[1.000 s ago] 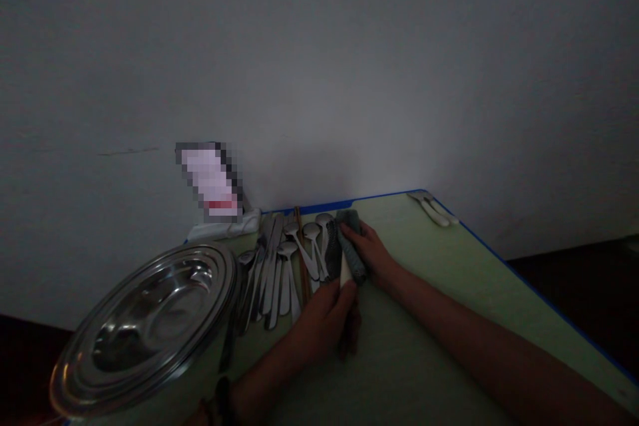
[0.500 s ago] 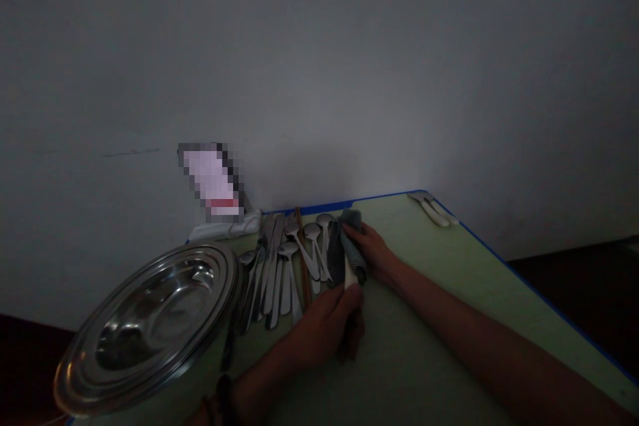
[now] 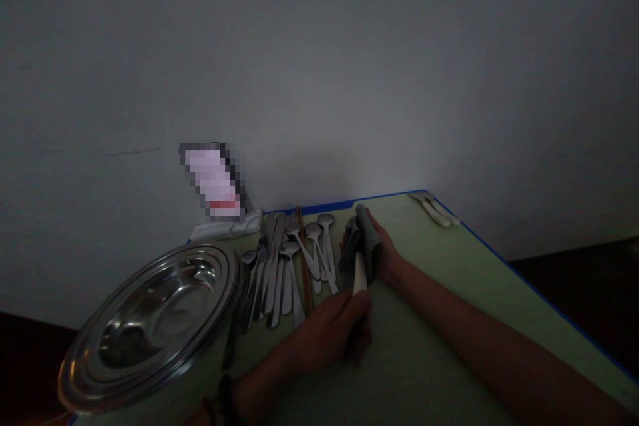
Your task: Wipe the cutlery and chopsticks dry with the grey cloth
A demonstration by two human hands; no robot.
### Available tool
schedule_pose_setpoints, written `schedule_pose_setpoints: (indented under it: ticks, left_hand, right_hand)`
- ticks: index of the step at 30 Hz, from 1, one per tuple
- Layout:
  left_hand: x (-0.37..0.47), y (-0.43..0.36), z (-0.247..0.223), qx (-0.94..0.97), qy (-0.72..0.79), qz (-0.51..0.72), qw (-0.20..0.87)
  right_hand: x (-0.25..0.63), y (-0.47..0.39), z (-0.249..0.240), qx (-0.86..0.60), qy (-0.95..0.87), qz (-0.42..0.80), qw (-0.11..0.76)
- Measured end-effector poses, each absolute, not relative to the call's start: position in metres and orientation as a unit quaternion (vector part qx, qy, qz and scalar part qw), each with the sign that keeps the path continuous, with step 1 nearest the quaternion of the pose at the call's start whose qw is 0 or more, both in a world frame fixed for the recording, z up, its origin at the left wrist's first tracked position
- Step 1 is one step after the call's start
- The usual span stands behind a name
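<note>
My left hand (image 3: 344, 323) is closed around the lower end of a white-handled piece of cutlery (image 3: 360, 273) that points up and away. A grey cloth (image 3: 368, 236) covers its far end, so I cannot tell its kind. Gripping that cloth from behind and the right, my right hand (image 3: 388, 256) is folded about it. Just left of the cloth lie several metal spoons (image 3: 313, 231), with brown chopsticks (image 3: 306, 279) beside them. Several metal knives (image 3: 272, 273) and other cutlery lie further left.
Stacked oval steel dishes (image 3: 164, 319) take up the table's left side. A blurred-out phone (image 3: 214, 180) leans at the back on a white packet (image 3: 229, 226). Two white-handled utensils (image 3: 434, 211) lie by the far right edge of the green table (image 3: 449, 266). Behind stands a grey wall (image 3: 319, 80).
Both hands have shifted slightly right with the cloth and the white-handled cutlery. The cloth has turned and opened out, showing a fold facing me, and more of the spoons beside it shows.
</note>
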State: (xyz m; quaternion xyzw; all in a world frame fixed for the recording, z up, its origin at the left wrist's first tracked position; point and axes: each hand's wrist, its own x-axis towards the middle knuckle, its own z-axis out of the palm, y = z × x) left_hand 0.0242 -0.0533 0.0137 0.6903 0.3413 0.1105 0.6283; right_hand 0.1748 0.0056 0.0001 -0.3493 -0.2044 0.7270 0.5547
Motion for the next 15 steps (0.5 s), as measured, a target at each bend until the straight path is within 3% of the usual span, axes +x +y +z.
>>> schedule_pose_setpoints:
  ticks: [7, 15]
  left_hand:
    - [0.027, -0.048, -0.004, 0.571, 0.316, 0.215, 0.727]
    - [0.028, -0.048, -0.005, 0.562, 0.326, 0.219, 0.728]
  right_hand:
    - [0.176, 0.011, 0.002, -0.306, -0.267, 0.753, 0.518]
    - [0.17, 0.008, 0.0, -0.282, -0.245, 0.718, 0.587]
